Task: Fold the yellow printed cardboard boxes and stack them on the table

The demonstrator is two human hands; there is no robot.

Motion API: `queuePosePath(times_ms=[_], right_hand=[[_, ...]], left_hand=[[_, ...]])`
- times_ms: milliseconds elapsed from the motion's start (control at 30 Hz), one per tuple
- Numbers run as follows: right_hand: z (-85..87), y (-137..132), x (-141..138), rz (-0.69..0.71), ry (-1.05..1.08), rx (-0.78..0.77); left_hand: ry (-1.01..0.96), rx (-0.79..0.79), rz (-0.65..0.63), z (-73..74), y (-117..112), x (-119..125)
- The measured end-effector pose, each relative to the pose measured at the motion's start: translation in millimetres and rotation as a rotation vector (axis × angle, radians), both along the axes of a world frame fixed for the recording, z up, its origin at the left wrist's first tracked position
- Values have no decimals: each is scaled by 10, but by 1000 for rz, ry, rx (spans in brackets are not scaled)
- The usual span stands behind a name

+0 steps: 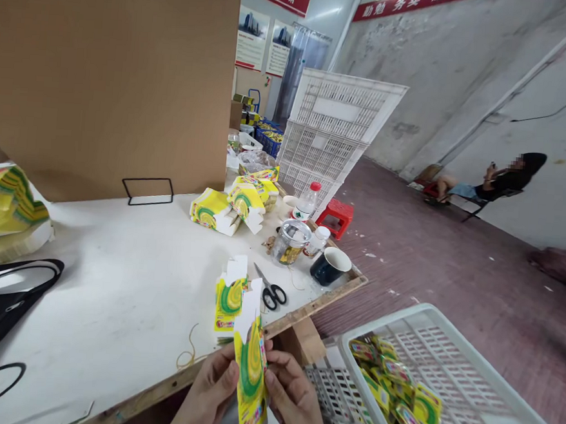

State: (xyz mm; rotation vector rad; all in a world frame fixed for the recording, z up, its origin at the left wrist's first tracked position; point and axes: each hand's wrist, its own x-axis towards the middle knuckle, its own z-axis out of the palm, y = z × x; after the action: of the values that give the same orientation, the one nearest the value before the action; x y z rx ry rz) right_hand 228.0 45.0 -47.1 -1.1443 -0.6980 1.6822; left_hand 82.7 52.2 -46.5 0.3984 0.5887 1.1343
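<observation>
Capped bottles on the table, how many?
2. Red-capped bottle: just behind the jar. White-capped bottle: between jar and dark mug. Others may be hidden behind the carton pile.

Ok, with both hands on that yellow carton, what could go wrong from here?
The left hand and right hand hold the carton by its sides, so too tight a squeeze might crease it. The scissors lie beside the stack of cartons, so a hand reaching there could brush them. The dark mug stands near the table's wooden edge, so a bump might knock it off.
</observation>
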Motion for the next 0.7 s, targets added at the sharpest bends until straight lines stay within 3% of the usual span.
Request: queuePosePath(times_ms=[233, 433, 600, 700], right_hand=[[-100, 38, 102, 175, -295, 172], [-48, 41, 40, 80, -397, 229], [150, 92, 134, 26, -938, 634], [321, 167, 133, 116, -1098, 695]], left_hand=[[272, 50, 73, -136, 59, 42], [310, 60, 93, -84, 78, 19], [342, 97, -1, -21, 89, -2], [483, 184, -33, -9, 96, -35]])
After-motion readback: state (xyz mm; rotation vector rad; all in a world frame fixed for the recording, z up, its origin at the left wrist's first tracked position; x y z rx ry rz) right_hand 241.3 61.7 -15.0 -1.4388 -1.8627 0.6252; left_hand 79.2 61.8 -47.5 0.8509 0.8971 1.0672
